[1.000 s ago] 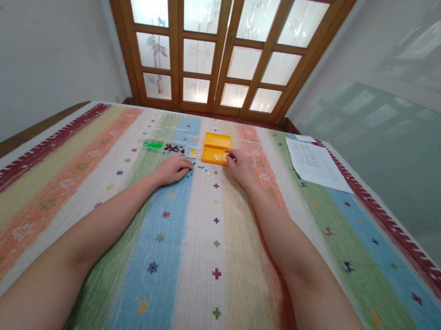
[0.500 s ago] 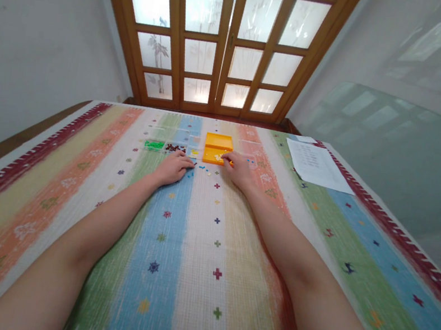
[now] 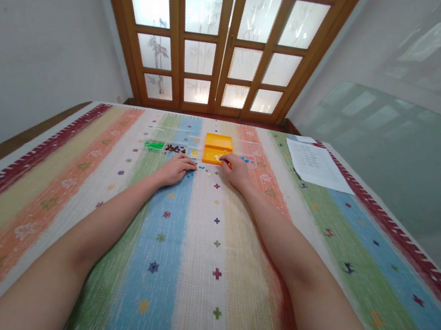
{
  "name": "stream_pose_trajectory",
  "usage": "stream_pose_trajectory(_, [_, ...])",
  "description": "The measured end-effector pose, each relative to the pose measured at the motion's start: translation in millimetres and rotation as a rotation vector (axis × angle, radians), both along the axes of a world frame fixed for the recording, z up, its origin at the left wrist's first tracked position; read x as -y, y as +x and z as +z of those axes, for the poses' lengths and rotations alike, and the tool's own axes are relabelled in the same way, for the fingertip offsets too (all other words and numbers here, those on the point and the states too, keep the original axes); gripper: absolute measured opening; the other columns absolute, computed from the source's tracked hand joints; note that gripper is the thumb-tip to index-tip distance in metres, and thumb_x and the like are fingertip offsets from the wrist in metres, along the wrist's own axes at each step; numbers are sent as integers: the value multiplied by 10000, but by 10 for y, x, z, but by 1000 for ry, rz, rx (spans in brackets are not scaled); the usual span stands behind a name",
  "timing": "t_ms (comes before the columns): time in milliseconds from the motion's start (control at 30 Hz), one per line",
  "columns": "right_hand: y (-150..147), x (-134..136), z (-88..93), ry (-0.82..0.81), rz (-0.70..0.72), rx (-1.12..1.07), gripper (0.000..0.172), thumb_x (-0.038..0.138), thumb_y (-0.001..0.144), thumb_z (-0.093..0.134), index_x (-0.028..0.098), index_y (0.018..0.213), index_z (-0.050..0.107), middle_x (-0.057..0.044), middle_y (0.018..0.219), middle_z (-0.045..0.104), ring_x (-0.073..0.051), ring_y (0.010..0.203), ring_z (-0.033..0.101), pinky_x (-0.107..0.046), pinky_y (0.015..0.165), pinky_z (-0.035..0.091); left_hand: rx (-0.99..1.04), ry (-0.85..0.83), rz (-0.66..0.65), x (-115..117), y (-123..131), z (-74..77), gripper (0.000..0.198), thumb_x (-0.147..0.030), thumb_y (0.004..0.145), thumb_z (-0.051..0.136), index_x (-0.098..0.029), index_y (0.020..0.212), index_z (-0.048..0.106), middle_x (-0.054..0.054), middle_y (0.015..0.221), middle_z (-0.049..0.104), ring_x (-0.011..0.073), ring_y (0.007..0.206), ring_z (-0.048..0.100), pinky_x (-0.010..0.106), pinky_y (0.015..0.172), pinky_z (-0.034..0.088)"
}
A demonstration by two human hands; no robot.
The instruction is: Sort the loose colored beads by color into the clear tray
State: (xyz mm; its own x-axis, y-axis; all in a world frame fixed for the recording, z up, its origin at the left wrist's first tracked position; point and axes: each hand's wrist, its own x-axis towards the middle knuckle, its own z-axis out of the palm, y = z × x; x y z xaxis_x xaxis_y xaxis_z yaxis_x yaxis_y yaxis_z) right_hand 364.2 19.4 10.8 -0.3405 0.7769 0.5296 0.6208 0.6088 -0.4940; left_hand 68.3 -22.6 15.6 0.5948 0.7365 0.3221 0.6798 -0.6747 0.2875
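Note:
My left hand (image 3: 177, 170) lies on the striped cloth with its fingers stretched to the right, beside a few small blue pieces (image 3: 201, 168). An open orange box (image 3: 219, 141) stands just ahead, its lid tipped back, with small whitish pieces (image 3: 217, 157) in its near half. Over that box's right front corner, my right hand (image 3: 236, 171) has its fingertips bent together; anything between them is too small to make out. To the box's left are clear boxes of green pieces (image 3: 154, 145), dark brown pieces (image 3: 175, 148) and yellow pieces (image 3: 194, 152).
Beyond my right hand sits a clear box with blue pieces (image 3: 246, 159), partly hidden. A printed white sheet (image 3: 316, 165) lies at the far right of the patterned tablecloth (image 3: 192, 274). Wooden doors with glass panes (image 3: 221, 68) stand past the table's far edge.
My right hand has shifted slightly left and down at the orange box, showing more of the blue pieces behind it. My left fingers have slid a little to the right.

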Motion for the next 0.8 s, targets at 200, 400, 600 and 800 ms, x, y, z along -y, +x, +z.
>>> stream_pose_trajectory(200, [-16,10,-2,-3,-18,12,238,197,962,546,204,1056,763,-98,1110,780,-245,1031,699,-376,962,513,-8,33,12,32,44,18,490,-103,980,438,-290,1273,783,33,1335,726,273,1243,530,505,1164,434])
stream_pose_trajectory(400, [-23,32,11,-14,-17,28,240,210,970,542,214,1058,765,-91,1116,784,-243,1028,701,-368,949,511,54,133,205,-2,-49,57,547,-60,921,447,-266,1323,756,65,1371,701,296,1271,526,540,1156,433])
stream_pose_trajectory(600, [-54,68,30,-19,-12,15,263,205,968,525,209,1076,765,-91,1120,787,-241,1015,703,-362,934,511,139,194,451,-136,-275,-15,543,-68,903,447,-245,1307,763,96,1334,710,316,1253,539,537,1115,450])
stream_pose_trajectory(800, [-69,73,24,-18,10,35,277,216,967,517,215,1093,764,-92,1112,783,-241,1012,695,-366,931,510,168,167,466,-228,-371,-101,552,-89,899,448,-232,1354,725,106,1360,700,299,1261,548,524,1134,445])
